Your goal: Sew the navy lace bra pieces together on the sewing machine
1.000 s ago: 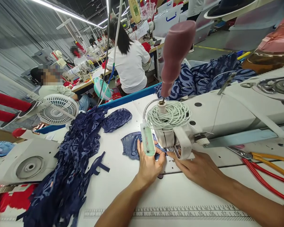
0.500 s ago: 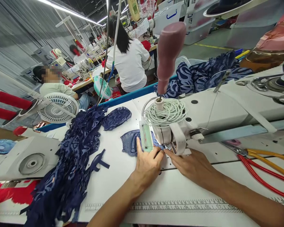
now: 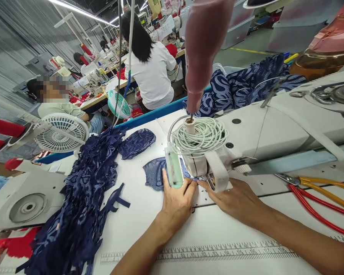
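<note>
A navy lace fabric piece (image 3: pixel 154 173) lies flat under the head of a white sewing machine (image 3: pixel 196 165). My left hand (image 3: pixel 176 198) presses on its near edge, one finger stretched over the lace and the others bent by the presser foot. My right hand (image 3: pixel 232 196) pinches the edge at the needle area, its fingertips partly hidden behind the machine's white guard (image 3: pixel 218 172). A pale green lamp panel (image 3: pixel 174 170) hangs over the piece. Another navy lace piece (image 3: pixel 137 143) lies farther back, left of the machine.
A long heap of navy lace pieces (image 3: pixel 86 198) covers the table's left side. Red-and-orange-handled shears (image 3: pixel 301 181) lie at right. Pale cord (image 3: pixel 206 133) is coiled on the machine under a pink-handled tool (image 3: pixel 203 49). A printed ruler (image 3: pixel 206 252) runs along the front. Two people sit beyond.
The view has shifted slightly, and the pink-handled tool looks larger. Both hands stay at the machine on the navy lace, with little visible movement.
</note>
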### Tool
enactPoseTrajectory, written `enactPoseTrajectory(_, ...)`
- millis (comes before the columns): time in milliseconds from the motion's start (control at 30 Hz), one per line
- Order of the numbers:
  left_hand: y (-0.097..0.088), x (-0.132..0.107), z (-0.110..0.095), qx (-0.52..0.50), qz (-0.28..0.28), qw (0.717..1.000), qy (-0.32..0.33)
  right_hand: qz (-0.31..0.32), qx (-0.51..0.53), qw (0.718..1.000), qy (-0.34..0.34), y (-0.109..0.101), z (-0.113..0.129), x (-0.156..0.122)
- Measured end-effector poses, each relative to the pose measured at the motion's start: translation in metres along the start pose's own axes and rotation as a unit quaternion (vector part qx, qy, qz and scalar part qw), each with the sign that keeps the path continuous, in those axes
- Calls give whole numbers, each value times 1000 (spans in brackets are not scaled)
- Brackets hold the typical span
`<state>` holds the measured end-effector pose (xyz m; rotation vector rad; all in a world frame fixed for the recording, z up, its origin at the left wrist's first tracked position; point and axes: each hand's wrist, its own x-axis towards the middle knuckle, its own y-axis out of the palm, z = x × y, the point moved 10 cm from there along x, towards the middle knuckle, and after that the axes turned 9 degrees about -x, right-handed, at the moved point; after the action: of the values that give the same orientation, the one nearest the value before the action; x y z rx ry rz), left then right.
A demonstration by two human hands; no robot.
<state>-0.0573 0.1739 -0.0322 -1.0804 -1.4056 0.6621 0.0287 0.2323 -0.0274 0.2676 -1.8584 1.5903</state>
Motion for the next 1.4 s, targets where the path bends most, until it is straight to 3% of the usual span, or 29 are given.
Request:
enactPoseTrajectory(200, -3, 2, -7, 23, -24, 999, 19, -15, 34, 999, 26, 8, -15, -11)
enactPoseTrajectory(333, -5, 1, -8, 12, -30, 999, 23, 31, 25, 999, 15, 22, -10, -15)
enactPoseTrajectory(467, -2, -1, 5, -39, -15, 999, -25, 69, 9, 997, 36, 31, -9, -15)
enactPoseTrajectory(567, -1, -2, 12, -55, -7, 998, -41, 67, 13, 997, 35, 30, -9, -12)
enactPoseTrajectory(733, -3, 0, 0, 3, -8, 1000, 16, 43, 28, 999, 14, 20, -11, -7)
enactPoseTrajectory(967, -6, 1, -6, 31, -12, 999, 32, 25, 18, 999, -9, 7, -2, 0)
enactPoseTrajectory(1100, -2, -1, -5, 21, 34, 999, 20, 6, 17, 1000, 0, 1, -7, -3)
enactPoseTrajectory(1200, 1, -1, -5, 27, 61, 998, 7, 11, 7, 1000, 20, 3, -16, -8)
enactPoseTrajectory(1400, 3, 2, -6, 62, 31, 998, 4, 33, -6, 997, 72, 22, -32, -22)
